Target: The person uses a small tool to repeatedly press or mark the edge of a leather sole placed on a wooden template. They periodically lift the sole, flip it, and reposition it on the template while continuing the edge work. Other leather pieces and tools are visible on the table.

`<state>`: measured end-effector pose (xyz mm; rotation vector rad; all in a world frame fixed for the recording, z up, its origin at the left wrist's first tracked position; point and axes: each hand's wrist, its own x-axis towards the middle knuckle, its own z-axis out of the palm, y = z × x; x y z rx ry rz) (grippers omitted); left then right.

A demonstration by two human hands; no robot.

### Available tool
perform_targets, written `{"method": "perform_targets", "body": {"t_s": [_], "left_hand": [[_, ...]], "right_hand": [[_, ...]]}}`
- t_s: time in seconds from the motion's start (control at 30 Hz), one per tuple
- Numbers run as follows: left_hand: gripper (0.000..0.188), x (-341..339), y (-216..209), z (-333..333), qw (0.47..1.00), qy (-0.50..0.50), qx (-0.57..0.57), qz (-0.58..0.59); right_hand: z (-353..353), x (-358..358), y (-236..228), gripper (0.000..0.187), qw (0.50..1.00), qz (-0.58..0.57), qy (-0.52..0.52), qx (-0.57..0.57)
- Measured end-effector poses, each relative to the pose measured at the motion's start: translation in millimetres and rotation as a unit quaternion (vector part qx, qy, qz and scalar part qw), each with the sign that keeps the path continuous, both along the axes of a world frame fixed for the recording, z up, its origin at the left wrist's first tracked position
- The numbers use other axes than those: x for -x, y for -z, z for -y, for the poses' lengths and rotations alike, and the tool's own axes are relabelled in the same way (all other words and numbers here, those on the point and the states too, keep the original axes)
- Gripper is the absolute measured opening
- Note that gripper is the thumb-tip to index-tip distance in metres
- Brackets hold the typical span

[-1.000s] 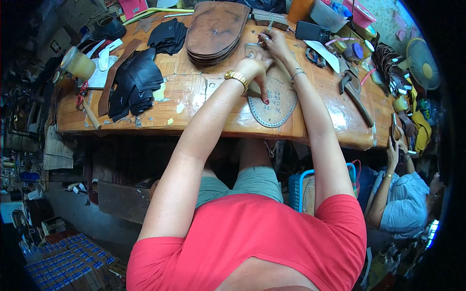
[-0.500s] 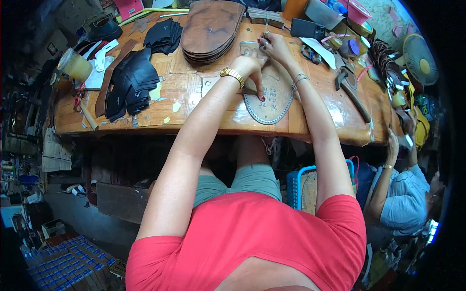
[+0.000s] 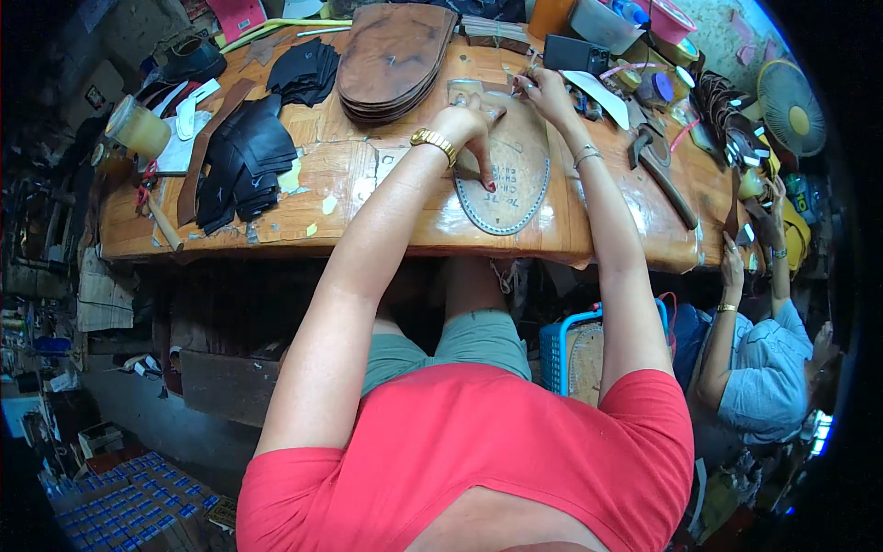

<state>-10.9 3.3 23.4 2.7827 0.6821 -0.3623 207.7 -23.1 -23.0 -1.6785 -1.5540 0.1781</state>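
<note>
A tan, round-ended template (image 3: 517, 204) with a dotted rim and handwriting lies flat near the table's front edge. My left hand (image 3: 471, 124) presses on its left half, fingers spread and thumb stretched toward me. At the template's far right edge, my right hand (image 3: 544, 90) is closed in a pinch round a slim pen-like tool (image 3: 533, 61); its tip is too small to make out. Just left of my left hand stands a stack of brown leather pieces (image 3: 394, 60) with the same rounded shape.
Black leather pieces (image 3: 244, 161) and a brown strip (image 3: 210, 152) lie left. A hammer (image 3: 667, 184), a black phone-like device (image 3: 575, 53) and jars (image 3: 655, 88) lie right. A blue basket (image 3: 552, 354) stands below the table. Another person (image 3: 763, 368) works at far right.
My right hand has moved right and slightly nearer along the template's edge with the slim tool. My left hand stays pressed on the template. The other person's hands have shifted.
</note>
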Motion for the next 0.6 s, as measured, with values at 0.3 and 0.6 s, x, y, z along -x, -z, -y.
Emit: {"method": "perform_targets", "body": {"t_s": [0.3,0.6], "left_hand": [[0.146,-2,-1,0,1.000,0.005,0.020,-0.004],[0.145,-3,3,-2,1.000,0.002,0.027,0.004]], "right_hand": [[-22,-15,10,0.022,0.993,0.087,0.072,-0.045],[-18,-9,4,0.019,0.998,0.002,0.064,-0.023]]}}
